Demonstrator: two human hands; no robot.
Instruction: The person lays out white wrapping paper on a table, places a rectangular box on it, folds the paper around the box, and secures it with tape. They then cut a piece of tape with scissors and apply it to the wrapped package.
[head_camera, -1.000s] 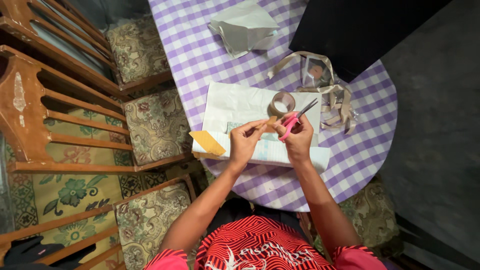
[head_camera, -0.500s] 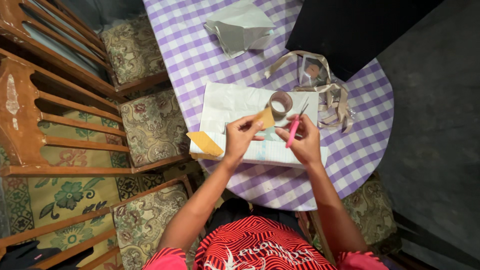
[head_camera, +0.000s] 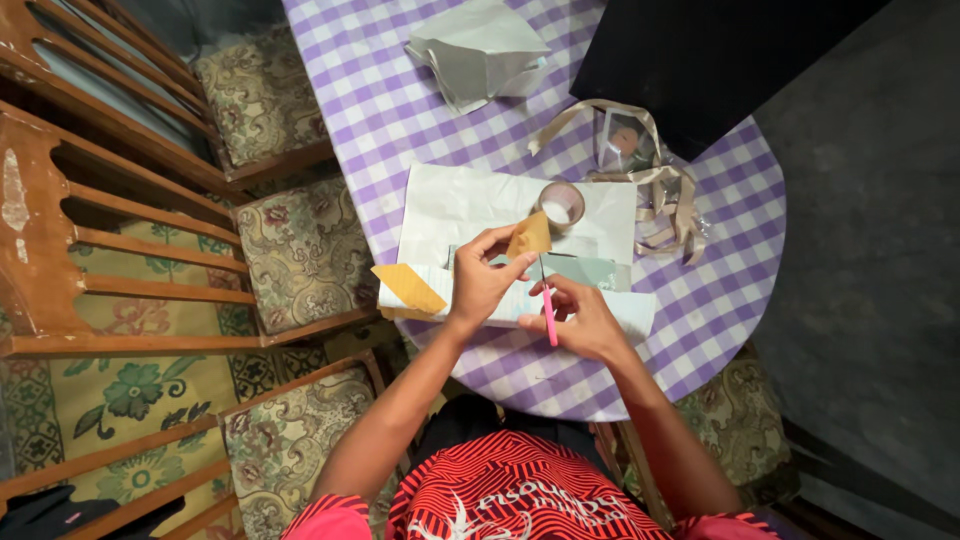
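Observation:
My left hand (head_camera: 484, 280) pinches a small piece of brown tape (head_camera: 529, 237) and holds it up above the papers. My right hand (head_camera: 585, 320) grips pink-handled scissors (head_camera: 547, 305), blades pointing up toward the tape piece. Both hands hover over a white paper sheet (head_camera: 470, 205) and a pale striped flat packet (head_camera: 520, 300) with a yellow-brown taped corner (head_camera: 410, 287). A roll of brown tape (head_camera: 561, 203) stands on the white sheet just beyond the hands.
The table has a purple checked cloth (head_camera: 400, 110). A folded grey-white paper bundle (head_camera: 478, 50) lies at the far end, tangled used tape strips and clear plastic (head_camera: 650, 170) at the right, a black sheet (head_camera: 700, 55) beyond. Wooden chairs with patterned cushions (head_camera: 300, 250) line the left.
My right hand dropped toward me and turned the scissors from slanting right to pointing straight up. My left hand lifted the cut tape piece clear of the scissors.

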